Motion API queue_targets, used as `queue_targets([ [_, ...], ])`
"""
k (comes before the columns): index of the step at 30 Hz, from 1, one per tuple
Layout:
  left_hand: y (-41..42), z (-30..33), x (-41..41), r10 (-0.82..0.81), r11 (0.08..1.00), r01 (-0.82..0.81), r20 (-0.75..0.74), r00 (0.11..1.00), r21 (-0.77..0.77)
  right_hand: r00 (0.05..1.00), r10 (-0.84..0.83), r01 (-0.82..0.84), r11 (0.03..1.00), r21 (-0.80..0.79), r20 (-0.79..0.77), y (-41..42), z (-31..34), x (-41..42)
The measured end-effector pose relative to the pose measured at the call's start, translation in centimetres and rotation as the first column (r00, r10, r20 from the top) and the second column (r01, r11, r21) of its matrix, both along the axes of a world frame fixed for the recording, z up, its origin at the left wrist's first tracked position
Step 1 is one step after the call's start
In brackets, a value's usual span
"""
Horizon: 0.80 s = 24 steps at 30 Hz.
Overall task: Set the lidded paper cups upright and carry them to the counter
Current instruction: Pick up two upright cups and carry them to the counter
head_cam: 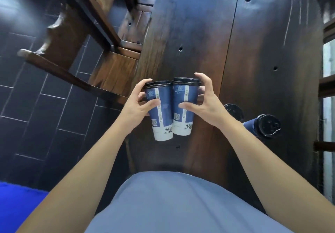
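Dark plank table (253, 51); wooden chair (76, 33) alongside; dark tiled floor (45, 105).

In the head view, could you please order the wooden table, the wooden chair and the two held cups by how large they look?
1. Wooden table, largest.
2. Wooden chair.
3. Left-hand cup and right-hand cup: alike, so unranked. They are nearer the camera, so this is apparent size only.

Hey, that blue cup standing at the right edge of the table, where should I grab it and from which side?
Grip the blue cup around its paper wall just under the black lid, fingers coming from the side facing you. It stands upright and tapers downward, so the wider top resists slipping. Both the left hand and right hand already hold cups.
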<state>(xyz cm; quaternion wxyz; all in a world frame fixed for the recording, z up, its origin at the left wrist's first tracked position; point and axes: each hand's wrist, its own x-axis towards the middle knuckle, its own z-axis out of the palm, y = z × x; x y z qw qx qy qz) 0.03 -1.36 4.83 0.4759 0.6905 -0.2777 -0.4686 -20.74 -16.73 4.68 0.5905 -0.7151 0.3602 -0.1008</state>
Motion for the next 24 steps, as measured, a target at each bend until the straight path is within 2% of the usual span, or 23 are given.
queue_targets([
  [9,6.7,6.9,-5.4,0.165,0.959,-0.198,-0.173,0.971,-0.2,0.971,0.082,-0.077,0.997,-0.032,0.224,4.4,7.1,-3.4],
  [15,8.6,11.7,-6.4,0.15,0.928,-0.184,-0.129,0.98,-0.324,0.946,0.106,-0.074,0.991,-0.114,0.308,6.1,12.1,-4.3],
  [24,13.8,17.2,-4.0,0.25,0.875,-0.225,0.002,0.968,-0.429,0.906,0.173,-0.098,0.974,-0.205,0.385,10.4,17.5,-0.1],
])
